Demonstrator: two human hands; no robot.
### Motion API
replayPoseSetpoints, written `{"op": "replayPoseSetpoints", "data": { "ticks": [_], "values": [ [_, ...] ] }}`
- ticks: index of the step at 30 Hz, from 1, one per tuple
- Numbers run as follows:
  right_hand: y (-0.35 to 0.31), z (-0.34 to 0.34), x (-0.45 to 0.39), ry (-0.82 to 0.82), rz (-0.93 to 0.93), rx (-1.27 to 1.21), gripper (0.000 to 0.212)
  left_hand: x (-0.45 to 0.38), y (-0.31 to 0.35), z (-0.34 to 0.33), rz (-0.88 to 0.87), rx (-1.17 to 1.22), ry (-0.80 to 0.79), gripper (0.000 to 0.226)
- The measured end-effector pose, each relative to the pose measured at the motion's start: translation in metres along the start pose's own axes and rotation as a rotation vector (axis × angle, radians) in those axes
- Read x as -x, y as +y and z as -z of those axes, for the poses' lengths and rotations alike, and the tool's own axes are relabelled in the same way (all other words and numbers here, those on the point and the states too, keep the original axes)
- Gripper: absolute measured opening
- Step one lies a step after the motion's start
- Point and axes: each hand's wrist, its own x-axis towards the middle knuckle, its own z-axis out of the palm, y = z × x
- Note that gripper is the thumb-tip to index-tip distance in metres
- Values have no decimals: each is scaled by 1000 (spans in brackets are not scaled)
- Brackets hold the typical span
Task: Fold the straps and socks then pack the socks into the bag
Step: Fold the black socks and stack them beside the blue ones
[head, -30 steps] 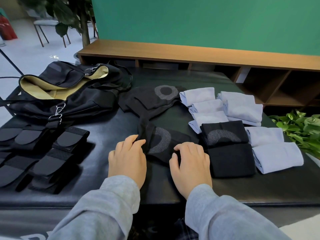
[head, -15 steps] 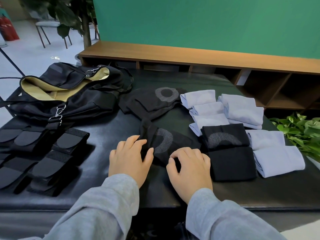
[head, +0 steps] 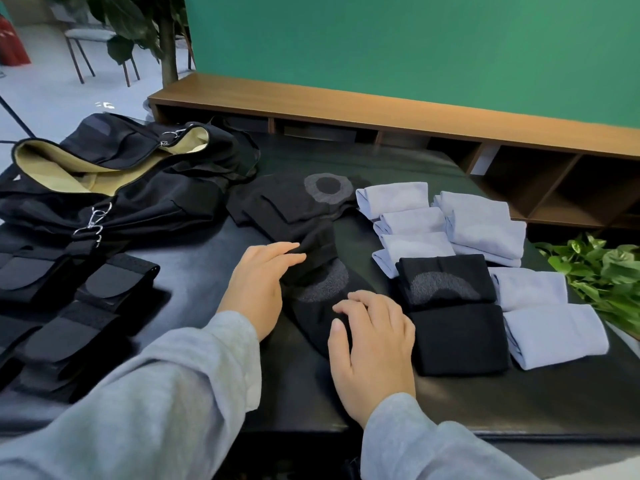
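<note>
A black sock [head: 323, 284] with a grey heel patch lies diagonally on the black table [head: 204, 271] between my hands. My left hand [head: 258, 285] touches its far end with straight fingers. My right hand [head: 375, 344] rests on its near end, fingers slightly bent. More loose black socks [head: 298, 202] lie just behind. Two folded black socks [head: 450, 306] and several folded light-blue socks [head: 485, 226] sit to the right. The open black bag [head: 110, 206] with tan lining lies at the far left, and folded black straps [head: 104, 285] lie in front of it.
A green plant [head: 602, 271] crowds the table's right edge. A low wooden shelf [head: 381, 112] runs behind the table under a green wall. A chair and a tree trunk stand at the back left.
My left hand has slid away from me along the sock to its far end, and the sock now lies stretched out longer. My right hand stays on the near end.
</note>
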Motion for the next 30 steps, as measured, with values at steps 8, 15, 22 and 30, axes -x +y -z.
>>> {"op": "replayPoseSetpoints", "data": {
  "ticks": [8,15,22,30],
  "values": [
    [-2,-4,1,-110,-67,78,32,-13,-2,-8,89,-70,-47,56],
    [-3,0,-1,-130,-42,-106,36,26,23,3,-105,-45,-138,42],
    [-4,10,5,-113,-41,-358,40,61,31,17,-69,-151,-295,86],
    [-7,22,5,-256,8,-254,46,75,20,28,69,131,-135,21]
  ]
}}
